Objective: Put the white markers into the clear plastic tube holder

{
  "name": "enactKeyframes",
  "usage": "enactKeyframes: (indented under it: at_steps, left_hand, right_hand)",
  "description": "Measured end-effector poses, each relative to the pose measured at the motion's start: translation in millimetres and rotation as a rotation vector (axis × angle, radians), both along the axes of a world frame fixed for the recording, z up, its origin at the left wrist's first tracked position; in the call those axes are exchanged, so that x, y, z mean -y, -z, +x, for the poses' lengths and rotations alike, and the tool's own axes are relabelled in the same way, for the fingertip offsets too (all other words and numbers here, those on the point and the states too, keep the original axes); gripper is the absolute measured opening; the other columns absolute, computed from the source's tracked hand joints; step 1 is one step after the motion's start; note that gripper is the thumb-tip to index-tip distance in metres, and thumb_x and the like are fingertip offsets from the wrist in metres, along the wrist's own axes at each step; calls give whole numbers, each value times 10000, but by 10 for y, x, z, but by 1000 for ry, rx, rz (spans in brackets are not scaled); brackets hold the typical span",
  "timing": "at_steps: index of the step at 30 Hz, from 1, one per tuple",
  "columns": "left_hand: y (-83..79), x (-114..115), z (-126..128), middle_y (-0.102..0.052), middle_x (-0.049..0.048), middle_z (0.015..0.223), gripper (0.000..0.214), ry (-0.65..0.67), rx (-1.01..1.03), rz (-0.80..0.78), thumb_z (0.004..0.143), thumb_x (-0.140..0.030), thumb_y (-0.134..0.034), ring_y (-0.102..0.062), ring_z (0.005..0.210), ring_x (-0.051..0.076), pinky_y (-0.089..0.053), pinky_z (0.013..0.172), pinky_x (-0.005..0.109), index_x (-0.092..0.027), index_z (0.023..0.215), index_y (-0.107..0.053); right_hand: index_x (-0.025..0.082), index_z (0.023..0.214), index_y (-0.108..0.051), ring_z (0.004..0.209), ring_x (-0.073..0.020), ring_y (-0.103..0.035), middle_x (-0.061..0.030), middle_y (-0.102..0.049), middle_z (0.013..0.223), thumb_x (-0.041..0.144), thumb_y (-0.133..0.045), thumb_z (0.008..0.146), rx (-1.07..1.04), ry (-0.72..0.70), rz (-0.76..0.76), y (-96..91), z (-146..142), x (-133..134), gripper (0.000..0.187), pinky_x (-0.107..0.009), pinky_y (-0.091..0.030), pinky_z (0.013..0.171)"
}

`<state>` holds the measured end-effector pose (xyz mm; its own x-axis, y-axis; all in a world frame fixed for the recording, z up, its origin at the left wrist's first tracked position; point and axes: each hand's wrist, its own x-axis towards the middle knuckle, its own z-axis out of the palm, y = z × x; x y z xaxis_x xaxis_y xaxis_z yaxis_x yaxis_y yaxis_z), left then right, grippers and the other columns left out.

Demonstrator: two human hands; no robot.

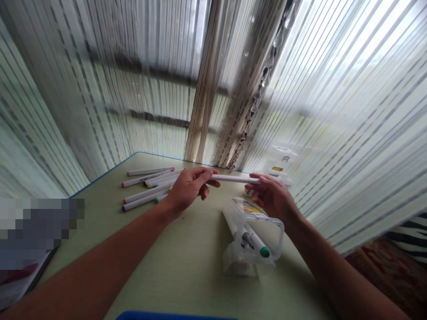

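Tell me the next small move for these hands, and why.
Perhaps bring the white marker to the clear case: the left hand and right hand hold the marker near its ends, and a green-tipped marker shows in the case's open mouth.

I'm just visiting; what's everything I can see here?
Held marker: one, white, between both hands
Loose markers: at least six, white with coloured ends, on the table's left
Transparent case: one, colourless with yellow-red label, front right
Green-ended marker: one, white and green, inside that case
Transparent container: one, colourless, beyond the right hand
Table: one, pale green, blue-edged, below
Curtains: count unclear, whitish and brown, behind
Blue object: one, bottom edge, cut off
Fabrics: reddish, black-and-white, far right
Far left: pixelated, unclear
Left hand, right hand: one each, bare, centre
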<state>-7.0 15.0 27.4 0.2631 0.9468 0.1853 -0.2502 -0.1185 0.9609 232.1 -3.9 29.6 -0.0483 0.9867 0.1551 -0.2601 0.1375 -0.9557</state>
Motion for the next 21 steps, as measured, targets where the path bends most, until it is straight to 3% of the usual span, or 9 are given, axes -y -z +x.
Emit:
enactKeyframes:
  at_steps: [11,21]
  left_hand:
    - [1,13,6,-740,111,826,325,-11,-53,63,835,-353,-686,-481,437,49,-373,431,199,-89,1022,-699]
    - [22,8,5,-693,47,700,387,-10,-183,140,758,-380,-762,-485,463,70,-378,425,201,-88,1002,-690]
  right_hand:
    - [189,946,-744,439,-110,-624,-69,-773,754,320,-799,732,29,15,26,22,-8,-14,257,-170,-349,348]
    - [175,902,-755,425,-109,-624,-59,-752,684,301,-841,710,87,8,82,71,-12,-32,244,-163,-357,346]
